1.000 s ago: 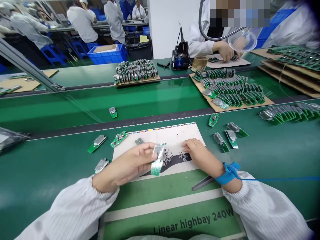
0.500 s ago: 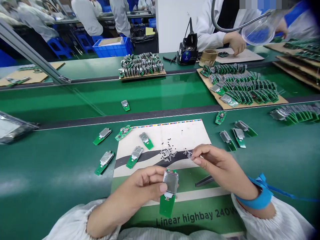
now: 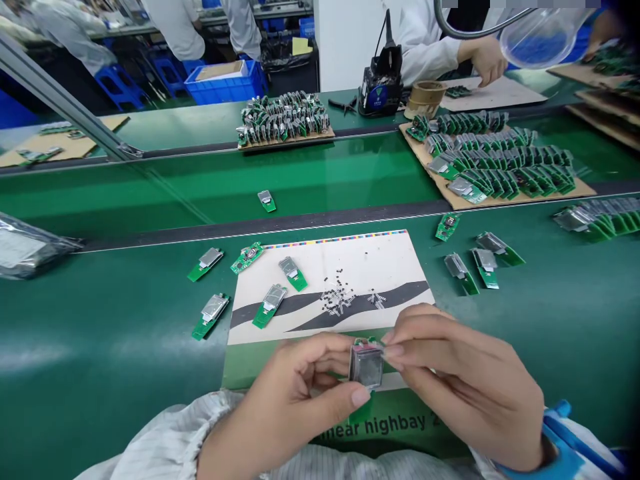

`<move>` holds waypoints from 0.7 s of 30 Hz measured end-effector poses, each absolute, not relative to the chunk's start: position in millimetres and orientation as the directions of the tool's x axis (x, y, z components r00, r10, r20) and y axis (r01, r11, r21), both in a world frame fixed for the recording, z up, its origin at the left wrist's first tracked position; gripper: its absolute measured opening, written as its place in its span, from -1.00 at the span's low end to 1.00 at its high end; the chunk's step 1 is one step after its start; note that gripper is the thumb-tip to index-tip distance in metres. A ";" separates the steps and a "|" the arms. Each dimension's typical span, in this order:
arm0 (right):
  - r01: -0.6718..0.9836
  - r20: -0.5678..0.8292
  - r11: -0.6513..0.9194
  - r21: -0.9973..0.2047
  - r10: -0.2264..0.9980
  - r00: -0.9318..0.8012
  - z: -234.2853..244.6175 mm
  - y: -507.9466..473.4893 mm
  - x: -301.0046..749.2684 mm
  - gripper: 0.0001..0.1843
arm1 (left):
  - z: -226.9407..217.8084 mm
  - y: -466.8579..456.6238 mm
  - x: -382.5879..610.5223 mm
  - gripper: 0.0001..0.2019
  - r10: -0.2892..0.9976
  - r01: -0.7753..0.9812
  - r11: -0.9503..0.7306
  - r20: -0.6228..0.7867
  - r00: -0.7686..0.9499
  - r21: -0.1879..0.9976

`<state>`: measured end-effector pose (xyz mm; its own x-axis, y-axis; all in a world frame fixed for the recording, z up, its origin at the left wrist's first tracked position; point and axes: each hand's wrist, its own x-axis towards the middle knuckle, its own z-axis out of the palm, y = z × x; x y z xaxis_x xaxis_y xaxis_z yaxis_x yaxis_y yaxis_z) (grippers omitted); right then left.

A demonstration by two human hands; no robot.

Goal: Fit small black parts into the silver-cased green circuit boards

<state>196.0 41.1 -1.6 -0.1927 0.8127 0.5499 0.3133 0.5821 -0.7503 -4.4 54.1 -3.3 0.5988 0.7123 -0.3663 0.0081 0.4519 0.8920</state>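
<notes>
My left hand (image 3: pixel 295 393) grips a small green circuit board with a grey display (image 3: pixel 369 369), its thumb along the lower edge, above a printed card sheet (image 3: pixel 280 367). At the board's upper right corner, the fingertips of my right hand (image 3: pixel 460 380) are pinched together. What they hold is too small to make out. A pile of tiny dark and silvery parts (image 3: pixel 337 300) lies on the sheet, with a smaller cluster (image 3: pixel 377 300) to its right. Two similar boards, one here (image 3: pixel 270 305), rest on the sheet's left; another board (image 3: pixel 247 257) overlaps its corner.
More boards lie left (image 3: pixel 211 315) and right (image 3: pixel 485 267) of the sheet. One board (image 3: pixel 267 200) sits on the green belt (image 3: pixel 350 180). Cardboard trays of boards (image 3: pixel 500 160) stand beyond, near a co-worker's hand (image 3: pixel 489 61) and a clear magnifier lens (image 3: pixel 537 37).
My right hand has moved from the small cluster down to the board in my left hand. The board has shifted right and tilted. The dark tweezers-like tool is now hidden.
</notes>
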 end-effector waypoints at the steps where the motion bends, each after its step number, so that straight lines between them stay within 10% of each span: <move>1: 0.321 0.557 0.585 -0.745 0.810 -0.183 -0.9 40.8 194.0 -0.60 | -2.4 54.1 -3.9 -0.81 0.717 0.008 0.440 -0.356 0.599 0.898; 21: 0.438 0.601 0.633 -0.638 0.766 -0.231 0.7 41.5 189.9 -0.62 | -1.1 53.9 -2.7 -0.82 0.748 0.084 0.358 -0.339 0.571 0.930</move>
<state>189.9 41.5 0.7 -0.2309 0.7655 0.6005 0.4383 0.6329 -0.6382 -2.7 53.9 -1.1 0.5712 0.7475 -0.3391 0.0839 0.3578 0.9300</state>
